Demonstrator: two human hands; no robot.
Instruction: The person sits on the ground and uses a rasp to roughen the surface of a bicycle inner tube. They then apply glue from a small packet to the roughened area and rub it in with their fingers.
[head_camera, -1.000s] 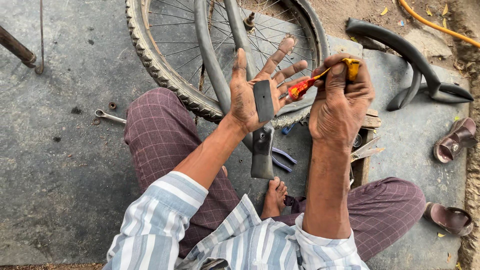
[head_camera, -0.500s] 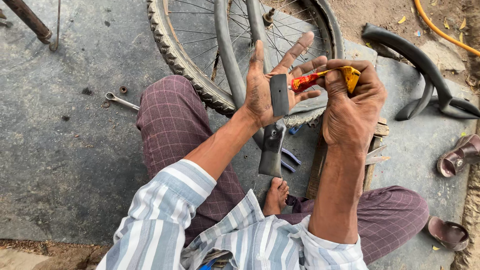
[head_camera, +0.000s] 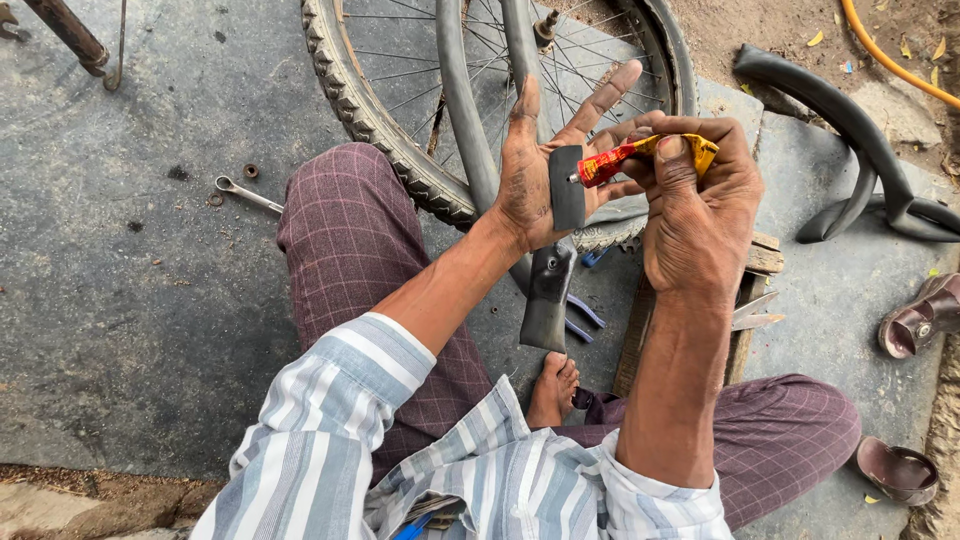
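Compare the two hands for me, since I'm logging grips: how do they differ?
The left hand is spread open, palm up, fingers straight; the right hand is curled.
The left hand has a dark rubber strip lying across its palm; the right hand pinches a red and yellow tube between thumb and fingers, nozzle at the strip.
Both are bare, grimy and raised over the wheel.

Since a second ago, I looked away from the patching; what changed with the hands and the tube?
The right hand brought the red-and-yellow glue tube in until its nozzle meets the black rubber strip on the left hand. Nothing was let go. The strip stays across the open left palm, and the bicycle wheel and spanner lie unmoved.
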